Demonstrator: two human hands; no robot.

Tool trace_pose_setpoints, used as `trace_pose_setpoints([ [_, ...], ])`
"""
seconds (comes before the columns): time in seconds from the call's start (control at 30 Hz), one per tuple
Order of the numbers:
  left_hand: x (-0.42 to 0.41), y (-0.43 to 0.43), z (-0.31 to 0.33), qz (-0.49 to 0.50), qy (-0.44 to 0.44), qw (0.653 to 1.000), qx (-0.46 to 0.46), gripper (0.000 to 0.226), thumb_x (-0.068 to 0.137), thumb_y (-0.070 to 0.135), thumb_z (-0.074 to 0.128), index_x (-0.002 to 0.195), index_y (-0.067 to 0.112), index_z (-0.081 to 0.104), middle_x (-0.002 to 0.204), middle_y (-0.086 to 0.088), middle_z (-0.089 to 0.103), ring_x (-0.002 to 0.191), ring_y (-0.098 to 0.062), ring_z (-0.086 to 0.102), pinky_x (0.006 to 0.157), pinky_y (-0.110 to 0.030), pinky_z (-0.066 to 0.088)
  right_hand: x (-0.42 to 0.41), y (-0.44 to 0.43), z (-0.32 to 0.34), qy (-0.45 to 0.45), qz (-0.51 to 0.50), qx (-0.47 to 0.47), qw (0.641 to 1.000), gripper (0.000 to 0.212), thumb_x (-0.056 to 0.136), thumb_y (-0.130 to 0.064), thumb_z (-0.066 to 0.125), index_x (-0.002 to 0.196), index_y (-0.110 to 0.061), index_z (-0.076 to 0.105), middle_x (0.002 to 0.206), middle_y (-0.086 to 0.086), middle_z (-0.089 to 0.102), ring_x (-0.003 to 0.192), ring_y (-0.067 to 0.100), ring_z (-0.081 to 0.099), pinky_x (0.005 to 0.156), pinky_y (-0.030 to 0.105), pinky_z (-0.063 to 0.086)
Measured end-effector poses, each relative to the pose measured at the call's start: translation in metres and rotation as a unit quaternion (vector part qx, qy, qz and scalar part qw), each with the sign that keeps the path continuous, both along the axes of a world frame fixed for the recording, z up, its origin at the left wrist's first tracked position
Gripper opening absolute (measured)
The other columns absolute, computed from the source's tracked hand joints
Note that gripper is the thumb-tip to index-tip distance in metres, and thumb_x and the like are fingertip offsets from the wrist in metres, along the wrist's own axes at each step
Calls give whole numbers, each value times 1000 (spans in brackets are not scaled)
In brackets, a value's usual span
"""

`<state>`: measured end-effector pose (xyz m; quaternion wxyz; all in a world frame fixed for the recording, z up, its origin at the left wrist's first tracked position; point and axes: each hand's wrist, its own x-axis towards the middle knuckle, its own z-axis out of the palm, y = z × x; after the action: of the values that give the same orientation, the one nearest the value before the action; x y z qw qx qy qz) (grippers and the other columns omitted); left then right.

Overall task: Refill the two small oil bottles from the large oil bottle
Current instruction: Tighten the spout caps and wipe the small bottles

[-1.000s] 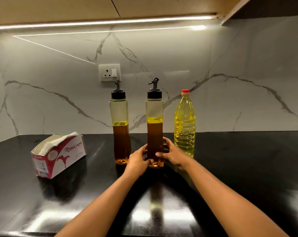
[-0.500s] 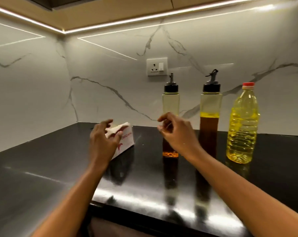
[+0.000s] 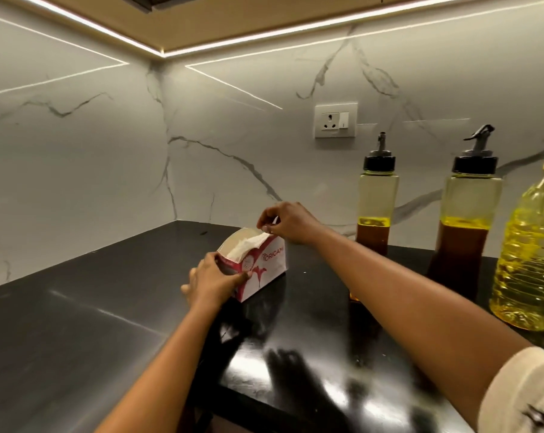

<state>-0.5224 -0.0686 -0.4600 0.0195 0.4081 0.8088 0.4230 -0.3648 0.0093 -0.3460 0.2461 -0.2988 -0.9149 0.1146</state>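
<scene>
The left hand (image 3: 213, 281) grips the near end of the tissue box (image 3: 264, 270), fingers curled round its corner and the thumb laid across its printed side. The right hand (image 3: 288, 223) is at the box's far end. It pinches a corner of the white tissue (image 3: 247, 245) between thumb and forefinger, with the other fingers tucked in.

The box sits on the black counter (image 3: 77, 323), near the middle of the view. At its three o'clock stand the bottles, in a row along the marble wall and apart from both hands. The first small bottle (image 3: 377, 207) and the second small bottle (image 3: 466, 232) both have black spout caps and are about half full of dark oil under a thin yellow layer. The right forearm crosses in front of the first one's base.

The large bottle (image 3: 533, 264) is at three o'clock of the second — red cap, yellow oil, cut off by the frame's edge. A wall socket (image 3: 335, 120) is at eleven o'clock of the first small bottle.
</scene>
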Motion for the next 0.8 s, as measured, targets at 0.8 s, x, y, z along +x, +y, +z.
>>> trace_pose_setpoints([
  [0.8, 4, -13, 8, -20, 78, 997, -19, 81, 66, 56, 78, 132, 26, 42, 126, 1, 56, 119, -24, 48, 96, -46, 36, -33, 20, 22, -128, 35, 19, 991, 16, 90, -20, 62, 103, -15, 69, 109, 1, 66, 99, 13, 56, 91, 27, 43],
])
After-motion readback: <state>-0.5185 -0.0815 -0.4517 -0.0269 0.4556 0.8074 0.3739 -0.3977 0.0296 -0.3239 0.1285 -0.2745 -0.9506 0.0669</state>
